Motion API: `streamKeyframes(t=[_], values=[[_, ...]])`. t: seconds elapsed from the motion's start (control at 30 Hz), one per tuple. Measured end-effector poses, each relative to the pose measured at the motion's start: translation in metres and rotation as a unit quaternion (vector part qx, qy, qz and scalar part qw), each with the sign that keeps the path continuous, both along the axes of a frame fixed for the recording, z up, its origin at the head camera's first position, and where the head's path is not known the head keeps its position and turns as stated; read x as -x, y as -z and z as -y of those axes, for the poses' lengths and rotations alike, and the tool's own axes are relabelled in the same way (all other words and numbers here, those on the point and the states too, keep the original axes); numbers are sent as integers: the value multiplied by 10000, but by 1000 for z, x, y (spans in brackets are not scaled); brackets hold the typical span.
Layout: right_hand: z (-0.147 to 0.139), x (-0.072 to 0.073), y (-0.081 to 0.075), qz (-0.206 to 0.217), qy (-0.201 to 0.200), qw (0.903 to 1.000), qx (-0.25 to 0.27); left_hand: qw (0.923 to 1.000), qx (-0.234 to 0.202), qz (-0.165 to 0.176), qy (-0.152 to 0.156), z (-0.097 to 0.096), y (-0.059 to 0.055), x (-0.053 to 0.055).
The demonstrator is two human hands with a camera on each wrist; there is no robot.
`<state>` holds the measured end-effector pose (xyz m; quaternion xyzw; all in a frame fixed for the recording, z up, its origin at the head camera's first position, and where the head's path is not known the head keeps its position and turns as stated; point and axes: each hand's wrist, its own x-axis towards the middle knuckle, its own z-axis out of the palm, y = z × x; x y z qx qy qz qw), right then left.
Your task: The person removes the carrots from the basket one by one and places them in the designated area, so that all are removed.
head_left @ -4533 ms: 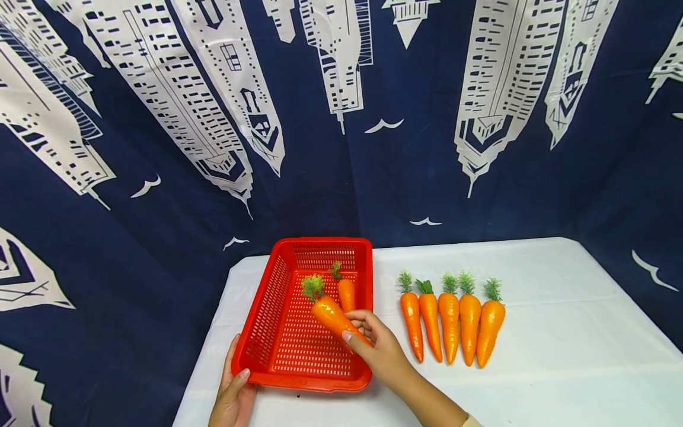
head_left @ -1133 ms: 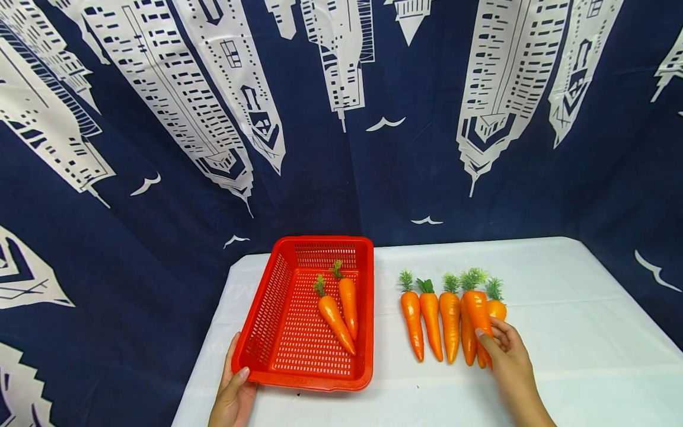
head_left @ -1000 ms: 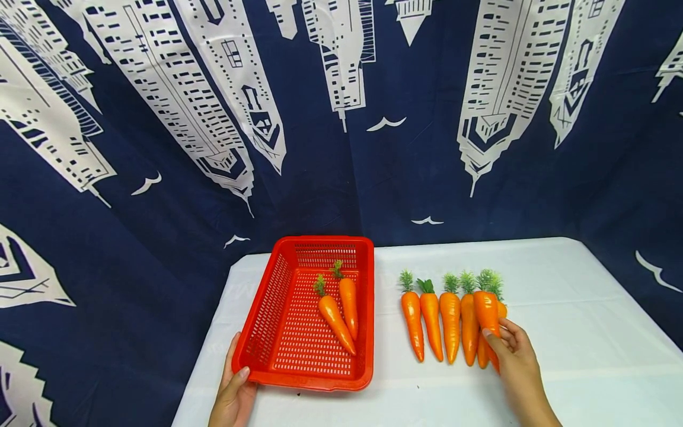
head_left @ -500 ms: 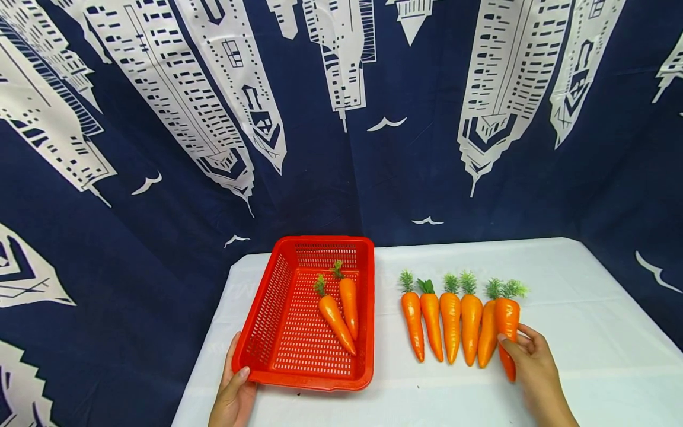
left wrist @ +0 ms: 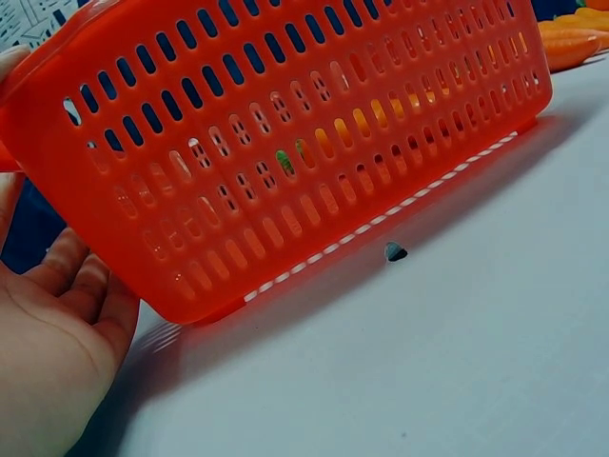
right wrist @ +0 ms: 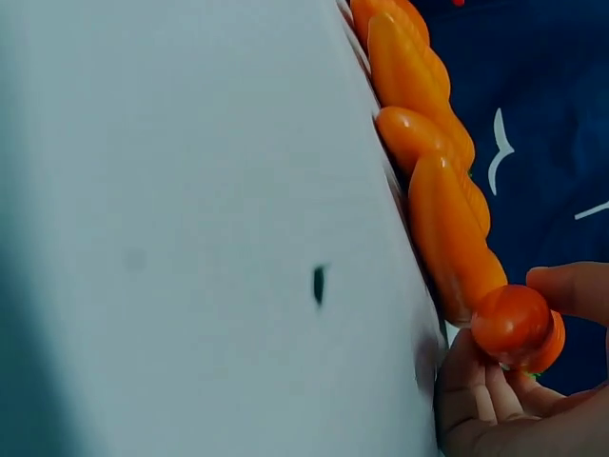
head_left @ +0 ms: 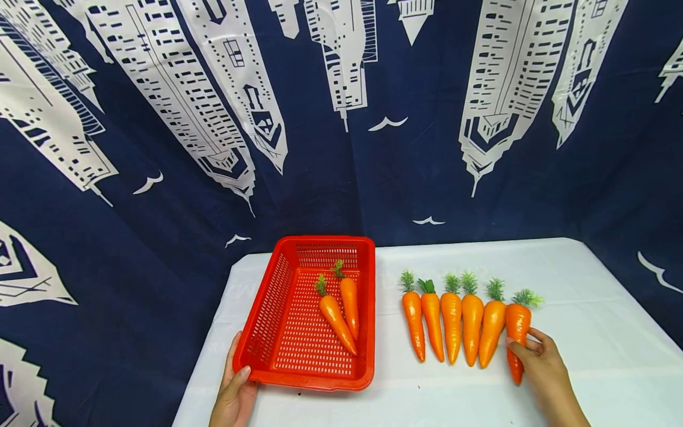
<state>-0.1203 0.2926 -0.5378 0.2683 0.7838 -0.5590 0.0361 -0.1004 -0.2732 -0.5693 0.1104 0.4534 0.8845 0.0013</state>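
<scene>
We've got a huge navy cloth [head_left: 384, 184] as backdrop, then a white table [head_left: 592, 302] in front. Next down is the red basket [head_left: 309, 381], over on the table's left. The left hand [head_left: 235, 385] grips its near left corner, thumb over the rim; a careless tug there could skew the basket and roll whatever's inside.

The right hand [head_left: 544, 362] pinches the end carrot [head_left: 517, 323] between thumb and fingers, just beside the right end of five lined-up carrots [head_left: 451, 326] on the table. We can't tell if it's touching the table. Our worry: it's round and glossy, so a loose pinch might let it twist, and a sideways nudge could knock its neighbour and mess up the row (been there with real veg). Two more carrots [head_left: 335, 320] lie inside the basket.

Tiniest: a dark speck [left wrist: 395, 252] near the basket, probably harmless.
</scene>
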Motion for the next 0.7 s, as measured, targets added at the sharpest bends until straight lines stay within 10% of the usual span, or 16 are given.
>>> streamKeyframes(t=[0.7], values=[[-8,2,4,273,-387,9977,-479,10000,-30,83,-32,-1,-1,0]])
